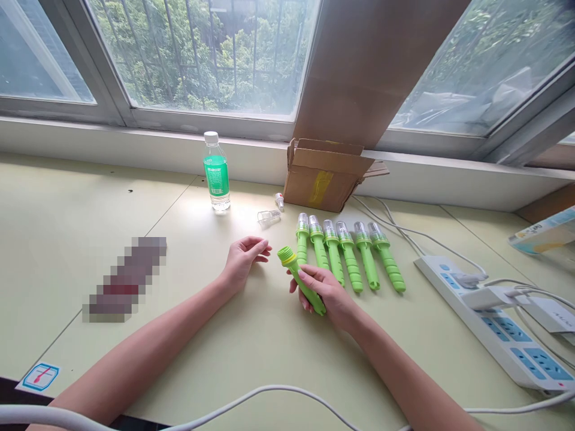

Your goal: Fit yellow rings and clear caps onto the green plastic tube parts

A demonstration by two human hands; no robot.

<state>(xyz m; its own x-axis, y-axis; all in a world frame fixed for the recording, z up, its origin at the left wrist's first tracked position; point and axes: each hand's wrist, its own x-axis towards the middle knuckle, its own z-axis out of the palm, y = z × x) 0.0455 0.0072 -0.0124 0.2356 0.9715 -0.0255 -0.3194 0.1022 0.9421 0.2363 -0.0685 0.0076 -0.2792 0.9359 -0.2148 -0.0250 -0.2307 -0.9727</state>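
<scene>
My right hand (326,290) is closed around a green torch body (309,293), which looks like the handle of a flashing marker light. Its open threaded end with a yellow ring tilts up to the left, with no clear cap on it. My left hand (242,257) hovers left of that end, fingers loosely curled and a little apart, with nothing visible in them. Behind the hands lie a clear plastic cap (268,218) and a small white piece with a clear tip (279,201). Several green torches (350,263) with clear caps lie in a row beyond my right hand.
A water bottle (216,173) stands near the windowsill. An open cardboard box (321,176) sits behind the torches. On the right are a white power strip (489,323) with plugs and cables, and a packet (543,232). A white cable (269,389) crosses the front. A blurred dark patch (128,278) lies left.
</scene>
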